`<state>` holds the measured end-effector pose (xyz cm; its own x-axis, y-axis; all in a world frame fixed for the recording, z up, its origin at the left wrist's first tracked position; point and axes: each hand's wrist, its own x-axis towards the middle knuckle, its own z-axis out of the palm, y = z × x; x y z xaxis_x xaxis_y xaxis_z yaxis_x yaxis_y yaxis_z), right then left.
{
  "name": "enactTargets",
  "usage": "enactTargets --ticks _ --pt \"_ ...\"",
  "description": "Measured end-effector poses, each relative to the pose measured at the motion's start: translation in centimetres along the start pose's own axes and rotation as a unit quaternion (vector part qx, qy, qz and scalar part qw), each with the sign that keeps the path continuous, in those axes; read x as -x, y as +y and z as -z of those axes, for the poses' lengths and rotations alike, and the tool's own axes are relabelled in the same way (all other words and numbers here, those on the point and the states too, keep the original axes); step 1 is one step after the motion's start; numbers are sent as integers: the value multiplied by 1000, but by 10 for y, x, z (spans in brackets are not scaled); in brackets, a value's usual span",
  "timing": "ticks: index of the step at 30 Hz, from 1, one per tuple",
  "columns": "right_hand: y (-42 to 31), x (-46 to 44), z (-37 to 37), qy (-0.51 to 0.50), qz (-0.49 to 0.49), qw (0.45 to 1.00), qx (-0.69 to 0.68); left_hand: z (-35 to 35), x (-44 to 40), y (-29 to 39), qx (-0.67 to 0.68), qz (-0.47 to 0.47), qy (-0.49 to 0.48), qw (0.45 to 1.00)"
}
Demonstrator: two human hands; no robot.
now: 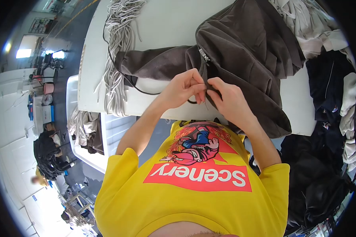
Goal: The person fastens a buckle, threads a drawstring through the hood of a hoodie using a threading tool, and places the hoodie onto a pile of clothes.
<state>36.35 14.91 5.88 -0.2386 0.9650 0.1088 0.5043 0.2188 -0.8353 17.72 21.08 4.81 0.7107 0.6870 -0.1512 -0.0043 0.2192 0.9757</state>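
A dark brown zip-up garment [241, 51] that looks like a hoodie lies spread on the white table, one sleeve [158, 63] stretched left. Its metal zipper pull [204, 55] shows just above my hands. My left hand [186, 90] is closed in a pinch near the garment's front edge. Toward it from the left runs a thin black cord [146, 93], which loops beneath the fingers. Close beside, my right hand [230, 99] pinches the dark fabric edge. A thin strand hangs between the hands; exactly what the fingertips grip is partly hidden.
Bundled grey-white cords [120, 51] lie along the left of the table [166, 23]. A white plastic bin [114, 136] with garments stands below left. Light clothes [304, 23] and dark clothes [324, 87] are heaped right, with a black pile [312, 170] lower down.
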Motion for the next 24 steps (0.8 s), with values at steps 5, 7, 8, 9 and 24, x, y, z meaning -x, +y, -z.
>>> enactTargets --ticks 5,7,8,9,24 --pt "4 -6 9 -9 36 999 -25 -7 0 14 -172 40 24 984" --pt "6 -9 9 -24 38 999 -27 1 -3 17 -280 -30 -18 959" --pt "7 -12 11 -61 7 997 -46 2 0 21 -239 -10 -23 971" --pt "8 -12 10 -58 14 998 -31 0 2 24 -192 5 -29 981" --pt "-20 -5 37 -192 -77 973 -103 1 1 24 -292 -59 -153 942"
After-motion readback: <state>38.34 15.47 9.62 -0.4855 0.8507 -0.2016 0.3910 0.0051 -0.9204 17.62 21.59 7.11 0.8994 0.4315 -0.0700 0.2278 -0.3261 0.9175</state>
